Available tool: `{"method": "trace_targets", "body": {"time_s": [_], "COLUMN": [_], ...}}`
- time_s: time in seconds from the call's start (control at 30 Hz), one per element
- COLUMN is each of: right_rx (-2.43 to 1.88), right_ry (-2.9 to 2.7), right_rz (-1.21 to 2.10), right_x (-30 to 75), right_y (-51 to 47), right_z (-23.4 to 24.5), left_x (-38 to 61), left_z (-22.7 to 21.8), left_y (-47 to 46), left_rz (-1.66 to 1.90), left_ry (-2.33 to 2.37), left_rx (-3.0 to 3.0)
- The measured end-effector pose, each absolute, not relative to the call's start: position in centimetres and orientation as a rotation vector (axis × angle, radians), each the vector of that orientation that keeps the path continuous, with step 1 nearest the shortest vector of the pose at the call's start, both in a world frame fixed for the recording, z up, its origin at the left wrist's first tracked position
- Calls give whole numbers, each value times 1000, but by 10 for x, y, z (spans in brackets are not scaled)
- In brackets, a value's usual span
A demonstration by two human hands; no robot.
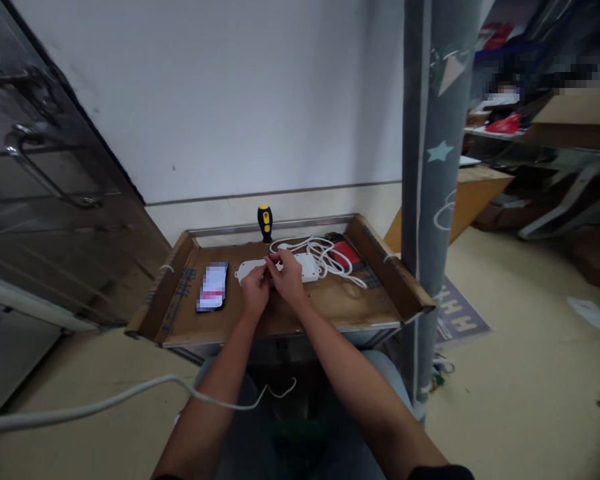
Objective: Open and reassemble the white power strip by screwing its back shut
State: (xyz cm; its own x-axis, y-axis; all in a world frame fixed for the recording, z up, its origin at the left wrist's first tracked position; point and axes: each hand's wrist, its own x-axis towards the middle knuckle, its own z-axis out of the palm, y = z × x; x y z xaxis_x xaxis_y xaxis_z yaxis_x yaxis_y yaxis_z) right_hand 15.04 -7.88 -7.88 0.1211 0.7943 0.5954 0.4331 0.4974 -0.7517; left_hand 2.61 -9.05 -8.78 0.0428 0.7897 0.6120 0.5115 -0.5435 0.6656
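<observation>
We hold a white power strip (295,268) with both hands, and it lies flat near the middle of the tabletop (333,303). Our left hand (254,291) and our right hand (287,277) are close together, and both are narrow, with the fingers pinched on the middle of the strip. We cannot tell if there is some small thing between the fingers. Just to the right of the strip is a messy pile of white cord (325,257), and it touches a red thing (345,252) on a dark thing. Behind our hands, a screwdriver (265,223) with a black and yellow handle stands up near the back edge. To the left of our hands lies a flat black thing (213,287) with a blurry white paper on it. The tabletop is brown with raised wooden sides, and a metal bar runs along the back. Behind it is a white wall (230,113). A metal door (25,147) with a handle is on the left, and a gray post (435,167) with stars on it stands on the right. A long white cable (105,393) comes in low from the left, just by our left arm. Past the post, boxes and shelves (520,127) sit near the yellow floor (505,407).
</observation>
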Motion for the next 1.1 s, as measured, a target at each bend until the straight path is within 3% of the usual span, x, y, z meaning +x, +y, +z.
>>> {"method": "trace_targets", "body": {"time_s": [0.27, 0.67, 1.1], "right_rx": [-1105, -1132, -1022], "right_ry": [-1574, -1383, -1631], "right_rz": [435, 365, 568], "right_x": [161, 152, 172], "right_y": [-77, -85, -77], "right_z": [-69, 2, 7], "left_x": [26, 33, 34], "left_z": [-87, -87, -83], "left_y": [-91, -89, -92], "left_rz": [1479, 1489, 1414], "left_ry": [1403, 1444, 1287], "left_rx": [1933, 1769, 1839]}}
